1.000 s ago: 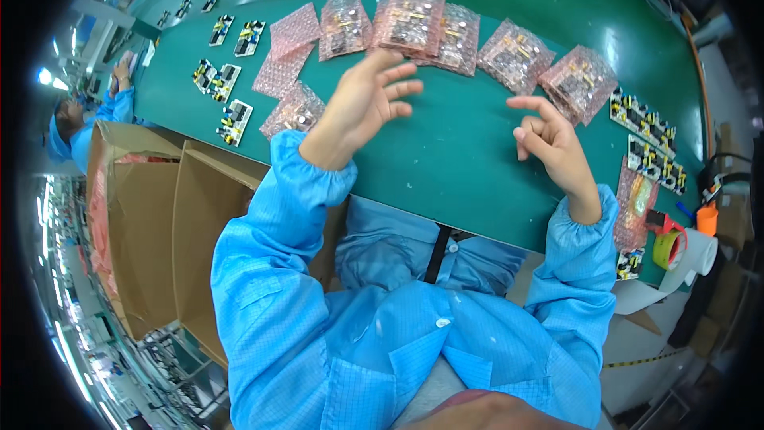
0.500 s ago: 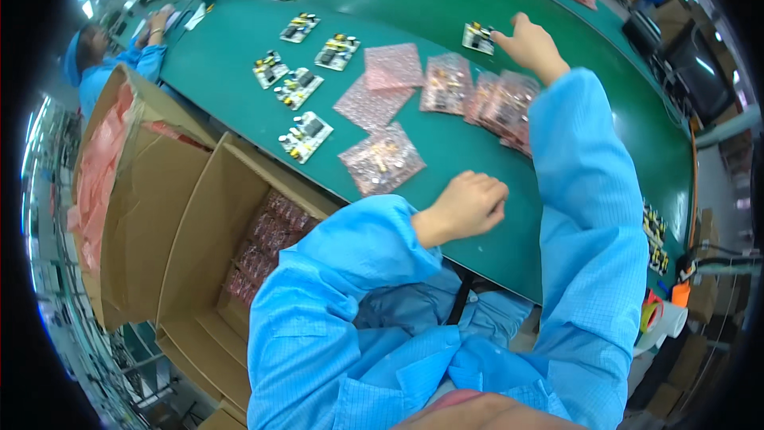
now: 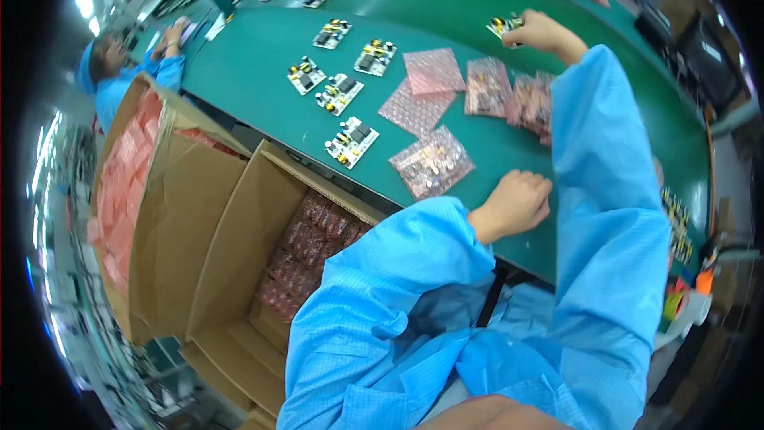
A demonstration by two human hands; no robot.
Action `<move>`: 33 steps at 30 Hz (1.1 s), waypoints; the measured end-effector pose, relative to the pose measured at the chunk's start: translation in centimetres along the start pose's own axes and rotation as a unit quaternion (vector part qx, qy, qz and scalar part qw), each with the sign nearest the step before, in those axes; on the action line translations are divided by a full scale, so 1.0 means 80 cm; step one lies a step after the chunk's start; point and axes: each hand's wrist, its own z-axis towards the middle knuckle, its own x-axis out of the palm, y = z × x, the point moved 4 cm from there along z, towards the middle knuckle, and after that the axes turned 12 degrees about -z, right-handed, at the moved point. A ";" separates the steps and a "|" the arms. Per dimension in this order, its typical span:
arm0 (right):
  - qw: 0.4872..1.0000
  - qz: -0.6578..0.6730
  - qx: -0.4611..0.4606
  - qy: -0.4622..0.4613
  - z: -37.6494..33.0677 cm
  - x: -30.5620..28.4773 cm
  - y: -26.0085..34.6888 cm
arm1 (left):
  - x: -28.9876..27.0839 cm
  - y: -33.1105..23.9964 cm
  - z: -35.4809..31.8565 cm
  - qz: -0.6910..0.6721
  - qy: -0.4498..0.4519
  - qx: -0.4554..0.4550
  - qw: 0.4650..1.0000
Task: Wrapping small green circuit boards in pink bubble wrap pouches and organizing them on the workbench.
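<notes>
My right hand (image 3: 545, 35) reaches across the green bench, its thumb and fingers closed on the edge of a circuit board (image 3: 500, 27) with yellow and dark components. My left hand (image 3: 513, 206) is curled into a fist near the bench's front edge, with nothing visible in it. Beside it lies a bubble-wrap pouch (image 3: 432, 163) with a board inside. Two pink bubble-wrap pouches (image 3: 422, 104) overlap farther up and look flat. Wrapped boards (image 3: 487, 88) lie to their right, and a pile of wrapped boards (image 3: 529, 104) is partly hidden by my right sleeve.
Several bare circuit boards (image 3: 352, 142) are spread on the left of the bench. A cardboard box (image 3: 231, 247) holding wrapped boards stands against the front edge, beside another with pink wrap (image 3: 127, 183). More boards (image 3: 676, 223) sit at far right. A co-worker (image 3: 119, 72) is at far left.
My right hand has closed on the circuit board, which was lying beside its thumb with the fingers raised. The left hand remains a fist near the front edge. The whole view has shifted.
</notes>
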 end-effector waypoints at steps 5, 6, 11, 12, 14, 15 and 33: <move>0.989 0.054 -0.130 -0.056 -0.236 0.004 0.006 | -0.010 -0.002 0.000 -0.063 0.007 -0.050 0.997; 0.988 0.029 -0.130 -0.082 -0.279 0.015 -0.012 | -0.017 -0.010 0.004 -0.082 0.002 -0.104 0.991; 0.996 0.002 0.008 -0.093 -0.404 0.066 -0.098 | -0.110 -0.018 0.042 0.043 -0.011 -0.184 0.982; 0.996 0.007 0.037 -0.083 -0.414 0.074 -0.117 | -0.133 -0.003 0.056 0.092 -0.026 -0.167 0.981; 0.996 -0.005 0.068 -0.065 -0.424 0.086 -0.138 | -0.169 0.049 0.071 0.181 -0.069 -0.124 0.973; 0.996 -0.004 0.056 -0.068 -0.423 0.088 -0.132 | -0.186 0.079 0.072 0.223 -0.094 -0.098 0.965; 0.977 0.202 0.047 0.040 -0.351 0.111 -0.160 | -0.131 -0.019 0.039 0.123 -0.089 -0.003 0.988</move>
